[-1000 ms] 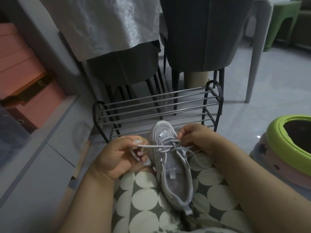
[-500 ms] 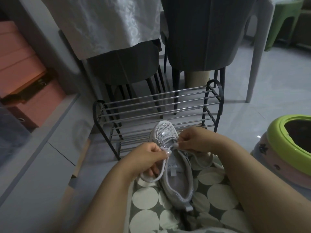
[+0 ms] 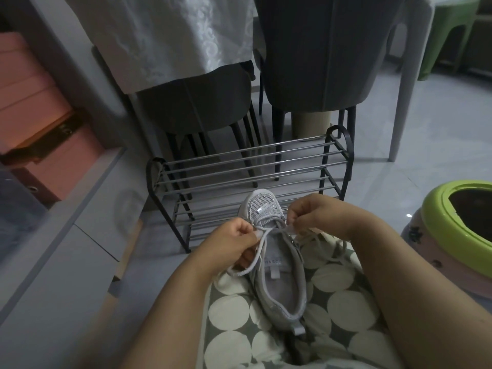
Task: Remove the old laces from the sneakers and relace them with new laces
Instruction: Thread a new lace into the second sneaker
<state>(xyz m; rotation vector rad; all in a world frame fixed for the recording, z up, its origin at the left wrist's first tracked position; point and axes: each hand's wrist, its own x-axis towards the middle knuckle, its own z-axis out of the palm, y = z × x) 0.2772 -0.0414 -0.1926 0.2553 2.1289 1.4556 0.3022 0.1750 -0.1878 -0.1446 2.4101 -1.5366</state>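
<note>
A grey mesh sneaker (image 3: 277, 275) lies on my lap, toe pointing away, on green cloth with pale dots (image 3: 340, 302). A grey lace (image 3: 255, 259) runs through its front eyelets. My left hand (image 3: 231, 246) pinches the lace just left of the eyelets, and a loop of it hangs down under that hand. My right hand (image 3: 314, 217) pinches the other lace end at the shoe's right side. More lace lies loose on the cloth to the right of the shoe, under my right forearm.
A low metal shoe rack (image 3: 247, 177) stands on the floor just beyond the sneaker. Behind it are dark chairs (image 3: 319, 54) and a table with a white cloth (image 3: 170, 35). A green-rimmed tub (image 3: 452, 222) is at the right, pink boxes (image 3: 34, 107) on the left.
My left hand has come in from the shoe's left side to the eyelets, and the lace it holds now hangs in a loop. My right hand stays at the right side.
</note>
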